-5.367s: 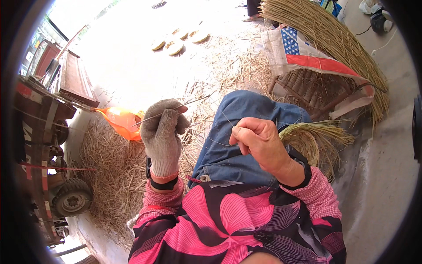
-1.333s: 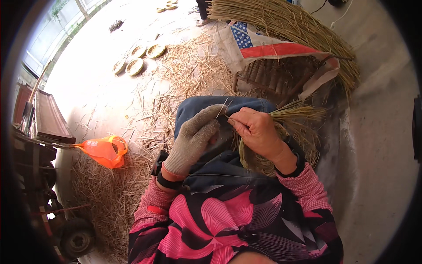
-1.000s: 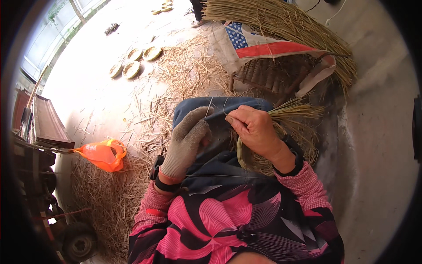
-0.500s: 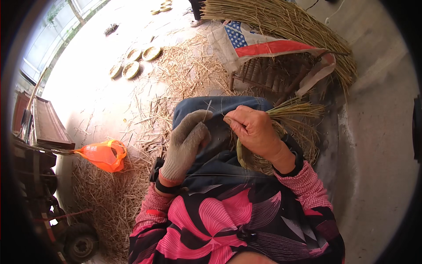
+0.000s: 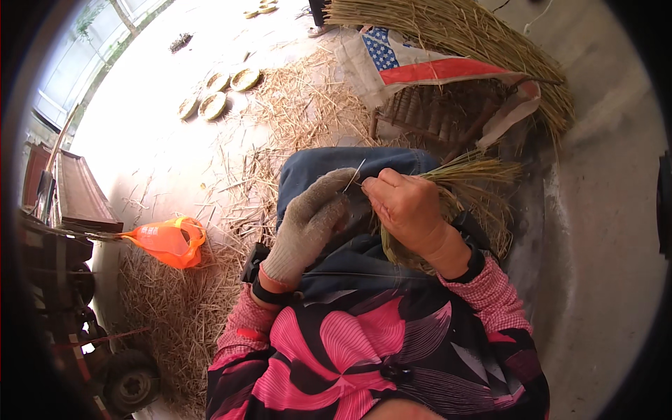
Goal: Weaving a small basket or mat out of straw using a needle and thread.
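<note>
My left hand (image 5: 311, 213), in a grey knitted glove, pinches a thin needle (image 5: 359, 168) between thumb and forefinger, and the needle slants up past the fingertips. Just to its right, my bare right hand (image 5: 413, 210) is closed in a pinch, its fingertips almost touching the needle. A fine thread shows at those fingertips in the earlier picture; it is hardly visible now. Beneath my right hand and wrist, a piece of straw work (image 5: 397, 253) rests by my lap, with loose straw ends (image 5: 479, 171) fanning out to the right. My hand covers part of it.
An orange plastic bag (image 5: 171, 241) lies at left on scattered straw, near a wheeled machine (image 5: 129, 381). Several woven straw trays (image 5: 212, 106) sit farther off. Ahead, a printed cloth (image 5: 448, 70) drapes over a bamboo chair (image 5: 427, 115), beside a large straw bundle (image 5: 455, 38).
My two hands have come closer together. The left hand has moved right with the needle, which leans more now, and the right fingertips are beside it.
</note>
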Motion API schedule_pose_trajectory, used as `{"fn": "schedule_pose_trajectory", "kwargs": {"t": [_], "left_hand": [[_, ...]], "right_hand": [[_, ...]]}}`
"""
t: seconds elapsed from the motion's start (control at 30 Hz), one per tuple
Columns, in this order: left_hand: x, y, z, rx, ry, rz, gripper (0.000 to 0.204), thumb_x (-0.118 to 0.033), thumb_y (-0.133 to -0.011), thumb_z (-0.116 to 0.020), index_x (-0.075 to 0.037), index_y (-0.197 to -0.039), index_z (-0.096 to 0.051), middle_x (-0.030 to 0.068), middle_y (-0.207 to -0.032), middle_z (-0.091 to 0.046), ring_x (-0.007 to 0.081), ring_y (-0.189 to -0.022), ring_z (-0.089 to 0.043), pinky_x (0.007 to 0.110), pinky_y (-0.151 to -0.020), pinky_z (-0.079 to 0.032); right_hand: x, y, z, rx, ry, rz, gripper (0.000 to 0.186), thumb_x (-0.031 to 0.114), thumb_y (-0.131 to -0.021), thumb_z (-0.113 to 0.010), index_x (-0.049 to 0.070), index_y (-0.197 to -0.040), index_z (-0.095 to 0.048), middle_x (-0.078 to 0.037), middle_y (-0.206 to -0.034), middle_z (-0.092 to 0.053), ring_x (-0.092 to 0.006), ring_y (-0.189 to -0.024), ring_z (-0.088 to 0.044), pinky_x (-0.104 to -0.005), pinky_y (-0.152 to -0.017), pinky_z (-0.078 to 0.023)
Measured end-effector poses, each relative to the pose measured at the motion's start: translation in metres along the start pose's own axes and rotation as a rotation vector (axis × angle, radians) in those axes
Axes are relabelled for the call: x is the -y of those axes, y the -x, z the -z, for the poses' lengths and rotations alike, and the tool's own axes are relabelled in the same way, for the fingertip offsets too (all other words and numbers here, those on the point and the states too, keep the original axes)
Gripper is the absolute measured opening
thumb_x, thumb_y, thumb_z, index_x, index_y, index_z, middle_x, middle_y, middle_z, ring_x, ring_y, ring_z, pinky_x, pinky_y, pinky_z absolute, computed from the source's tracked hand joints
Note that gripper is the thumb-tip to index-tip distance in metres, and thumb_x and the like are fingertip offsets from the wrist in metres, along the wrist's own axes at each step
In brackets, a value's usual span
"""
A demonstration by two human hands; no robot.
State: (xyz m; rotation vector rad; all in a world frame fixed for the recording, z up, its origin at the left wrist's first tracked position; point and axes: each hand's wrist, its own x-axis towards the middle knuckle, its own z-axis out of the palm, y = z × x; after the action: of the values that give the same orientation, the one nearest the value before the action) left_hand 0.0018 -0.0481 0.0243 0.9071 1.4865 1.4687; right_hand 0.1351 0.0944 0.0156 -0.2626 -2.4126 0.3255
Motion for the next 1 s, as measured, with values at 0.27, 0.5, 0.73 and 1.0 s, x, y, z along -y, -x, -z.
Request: {"fn": "schedule_pose_trajectory", "kwargs": {"t": [0.27,0.5,0.73,1.0], "left_hand": [[0.000,-0.007,-0.008,-0.034,0.061,0.084,0.037,-0.014,-0.097,-0.053,-0.008,-0.133,-0.058,-0.0034,-0.069,-0.052,0.0028,-0.056,-0.039,0.018,-0.050,-0.028],[0.008,-0.014,-0.011,-0.063,0.196,0.115,0.037,-0.014,-0.096,-0.054,-0.006,-0.132,-0.058,-0.0017,-0.067,-0.051,0.0038,-0.054,-0.041,0.018,-0.048,-0.028],[0.013,-0.018,-0.012,-0.033,0.327,0.127,0.038,-0.014,-0.098,-0.052,-0.006,-0.135,-0.056,-0.0012,-0.072,-0.053,0.0035,-0.057,-0.043,0.017,-0.048,-0.028],[0.010,-0.020,-0.012,-0.120,0.304,0.082,0.036,-0.015,-0.098,-0.054,-0.005,-0.133,-0.057,-0.0011,-0.071,-0.052,0.0039,-0.057,-0.044,0.018,-0.048,-0.028]], "right_hand": [[-0.007,0.008,0.004,-0.009,-0.132,-0.109,0.002,0.010,-0.084,-0.065,0.010,-0.084,-0.063,-0.011,-0.073,-0.057,-0.0337,-0.065,-0.062,-0.0418,-0.055,-0.049],[-0.013,0.012,0.009,-0.014,-0.280,-0.221,0.005,0.008,-0.086,-0.064,0.008,-0.088,-0.067,-0.013,-0.077,-0.062,-0.0355,-0.069,-0.063,-0.0425,-0.058,-0.050],[-0.020,0.012,0.016,-0.150,-0.327,-0.240,0.009,0.009,-0.088,-0.067,0.003,-0.094,-0.070,-0.014,-0.084,-0.065,-0.0333,-0.074,-0.065,-0.0371,-0.064,-0.052],[-0.031,0.019,0.037,-0.178,-0.308,-0.391,0.011,0.009,-0.085,-0.072,0.004,-0.094,-0.069,-0.011,-0.083,-0.065,-0.0288,-0.072,-0.065,-0.0341,-0.063,-0.051]]}}
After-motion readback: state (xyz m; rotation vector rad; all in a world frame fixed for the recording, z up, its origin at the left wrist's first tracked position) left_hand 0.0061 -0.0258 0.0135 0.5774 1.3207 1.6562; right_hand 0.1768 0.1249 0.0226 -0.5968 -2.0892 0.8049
